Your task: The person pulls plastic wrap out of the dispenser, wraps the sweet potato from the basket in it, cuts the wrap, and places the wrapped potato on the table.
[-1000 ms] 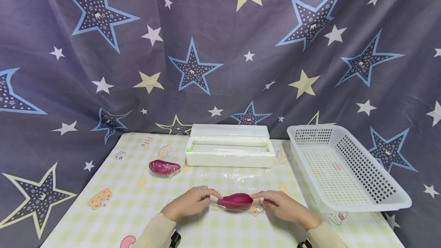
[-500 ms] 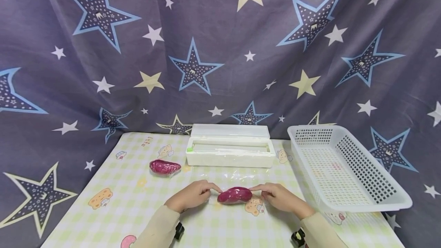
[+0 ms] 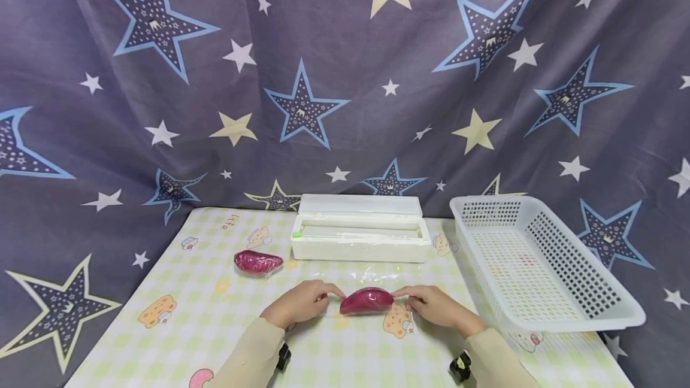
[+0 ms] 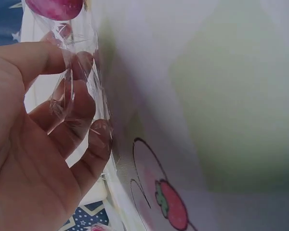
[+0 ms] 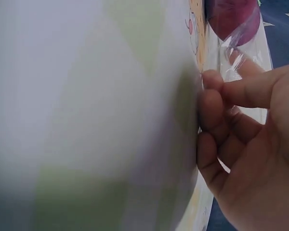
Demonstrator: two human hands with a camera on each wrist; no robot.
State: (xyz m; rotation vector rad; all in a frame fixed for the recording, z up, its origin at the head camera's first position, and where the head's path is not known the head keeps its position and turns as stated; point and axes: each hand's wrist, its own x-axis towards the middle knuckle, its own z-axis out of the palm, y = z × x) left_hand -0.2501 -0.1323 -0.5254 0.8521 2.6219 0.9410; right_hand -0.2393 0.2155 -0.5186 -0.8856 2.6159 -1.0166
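A purple sweet potato (image 3: 366, 302) wrapped in clear cling film lies crosswise on the table between both hands. At its left end, my left hand (image 3: 302, 302) pinches the gathered film. My right hand (image 3: 435, 305) holds the film at the other end, index finger stretched toward the potato. In the left wrist view, crinkled cling film (image 4: 81, 41) runs from the potato's tip in between thumb and fingers. The right wrist view shows thumb and fingertips together at the twisted film (image 5: 231, 52), low by the tablecloth. More film stretches flat behind the potato toward the white dispenser box (image 3: 359, 250).
Another film-wrapped sweet potato (image 3: 258, 262) lies at the back left. The dispenser's lid stands raised behind a roll of film (image 3: 358, 232). A white perforated basket (image 3: 571, 322) is on the right, before a star-patterned curtain (image 3: 356, 106).
The sweet potato has rolled away from the person, toward the dispenser, and film now covers its top. Both hands have moved slightly forward with it. The other potato, dispenser and basket have stayed put.
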